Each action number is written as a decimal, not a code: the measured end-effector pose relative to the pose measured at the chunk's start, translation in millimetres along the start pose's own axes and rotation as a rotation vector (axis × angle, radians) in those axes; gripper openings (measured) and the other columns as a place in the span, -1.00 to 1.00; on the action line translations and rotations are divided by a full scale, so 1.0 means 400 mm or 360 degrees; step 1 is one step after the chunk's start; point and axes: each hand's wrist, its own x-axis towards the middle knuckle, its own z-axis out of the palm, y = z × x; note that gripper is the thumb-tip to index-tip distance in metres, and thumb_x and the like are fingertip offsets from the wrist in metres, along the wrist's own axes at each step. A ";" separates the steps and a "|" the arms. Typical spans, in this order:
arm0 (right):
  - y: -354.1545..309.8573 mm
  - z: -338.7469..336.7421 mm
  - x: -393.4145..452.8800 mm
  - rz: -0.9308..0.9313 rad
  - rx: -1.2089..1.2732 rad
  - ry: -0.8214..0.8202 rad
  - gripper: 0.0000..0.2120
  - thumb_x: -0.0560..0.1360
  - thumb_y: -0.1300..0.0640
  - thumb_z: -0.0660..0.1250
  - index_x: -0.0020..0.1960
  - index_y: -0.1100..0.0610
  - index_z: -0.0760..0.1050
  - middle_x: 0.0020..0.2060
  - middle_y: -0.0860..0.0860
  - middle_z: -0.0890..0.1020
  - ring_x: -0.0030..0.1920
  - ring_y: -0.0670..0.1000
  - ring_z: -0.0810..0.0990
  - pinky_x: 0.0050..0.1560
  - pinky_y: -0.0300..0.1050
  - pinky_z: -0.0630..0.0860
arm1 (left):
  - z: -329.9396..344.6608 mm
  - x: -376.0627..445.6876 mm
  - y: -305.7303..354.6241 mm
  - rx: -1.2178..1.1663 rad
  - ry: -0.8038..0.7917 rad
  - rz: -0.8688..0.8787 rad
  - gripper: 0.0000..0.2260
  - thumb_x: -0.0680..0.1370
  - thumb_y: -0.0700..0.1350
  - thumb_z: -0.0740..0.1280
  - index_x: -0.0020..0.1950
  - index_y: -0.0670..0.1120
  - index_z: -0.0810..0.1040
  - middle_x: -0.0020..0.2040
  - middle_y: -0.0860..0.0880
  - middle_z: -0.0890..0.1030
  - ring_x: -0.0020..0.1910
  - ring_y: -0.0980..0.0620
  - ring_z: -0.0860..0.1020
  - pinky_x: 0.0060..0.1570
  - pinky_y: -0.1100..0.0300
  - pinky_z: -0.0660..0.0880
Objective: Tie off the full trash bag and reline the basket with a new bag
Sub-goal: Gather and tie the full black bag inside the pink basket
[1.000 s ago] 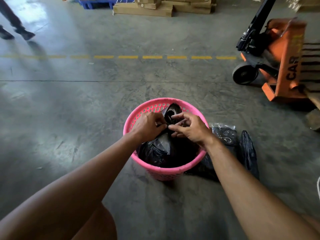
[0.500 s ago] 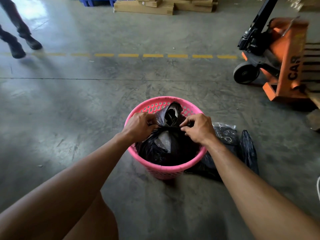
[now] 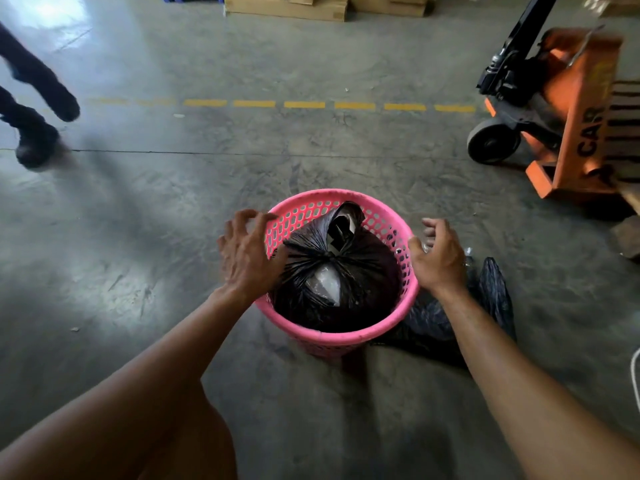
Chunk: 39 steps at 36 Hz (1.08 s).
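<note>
A pink perforated basket (image 3: 349,336) stands on the concrete floor. Inside it sits a full black trash bag (image 3: 363,282), knotted at the top with its tail sticking up toward the far rim. My left hand (image 3: 247,256) hovers over the basket's left rim, fingers spread, holding nothing. My right hand (image 3: 438,256) hangs just outside the right rim, fingers loosely curled and empty. On the floor to the right of the basket lies a crumpled black plastic bag (image 3: 491,289), partly hidden by my right forearm.
An orange pallet jack (image 3: 571,112) stands at the right. A person's dark legs and shoes (image 3: 34,133) are at the far left. Flat cardboard boxes (image 3: 287,6) lie at the back, beyond a dashed yellow floor line (image 3: 304,105).
Both hands have let go of the bag's knot and moved apart to either side of the basket. The person at the left has stepped nearer.
</note>
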 end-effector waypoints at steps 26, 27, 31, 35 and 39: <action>0.035 0.087 -0.045 0.0256 -0.0045 -0.0084 -0.72 0.63 0.16 0.13 0.32 0.12 0.41 0.21 0.23 0.64 0.15 0.34 0.60 0.10 0.10 0.48 | 0.038 -0.024 0.138 0.0140 -0.0388 0.0610 -0.59 0.41 0.07 0.31 0.26 0.12 0.56 0.21 0.03 0.52 0.22 -0.06 0.44 0.21 -0.04 0.37; 0.036 0.087 -0.045 0.0257 -0.0052 -0.0084 -0.72 0.63 0.16 0.13 0.32 0.12 0.41 0.21 0.22 0.64 0.15 0.34 0.60 0.10 0.09 0.47 | 0.040 -0.015 0.148 0.0219 -0.0499 0.0615 -0.58 0.41 0.10 0.30 0.26 0.12 0.57 0.21 0.03 0.52 0.25 -0.07 0.43 0.23 -0.06 0.36; 0.037 0.086 -0.047 0.0268 -0.0074 -0.0086 -0.72 0.63 0.14 0.13 0.32 0.10 0.40 0.20 0.23 0.64 0.14 0.35 0.60 0.06 0.09 0.48 | 0.056 0.008 0.171 0.0444 -0.0754 0.0579 -0.61 0.44 0.10 0.33 0.25 0.09 0.58 0.20 -0.02 0.53 0.31 -0.11 0.42 0.27 -0.08 0.30; 0.042 0.087 -0.046 0.0270 -0.0097 -0.0094 -0.72 0.64 0.11 0.12 0.33 0.09 0.38 0.18 0.25 0.64 0.12 0.35 0.61 0.00 0.08 0.47 | 0.052 0.017 0.185 0.0266 -0.0696 0.0493 -0.69 0.48 0.01 0.34 0.23 0.12 0.57 0.20 -0.02 0.53 0.30 -0.10 0.43 0.27 -0.10 0.33; 0.047 0.090 -0.046 0.0256 -0.0043 -0.0089 -0.72 0.64 0.11 0.11 0.32 0.09 0.39 0.17 0.27 0.65 0.12 0.36 0.61 0.04 0.11 0.49 | 0.039 0.013 0.188 -0.0028 -0.0595 0.0299 -0.67 0.47 -0.07 0.32 0.23 0.14 0.56 0.20 -0.01 0.50 0.27 -0.11 0.42 0.26 -0.16 0.35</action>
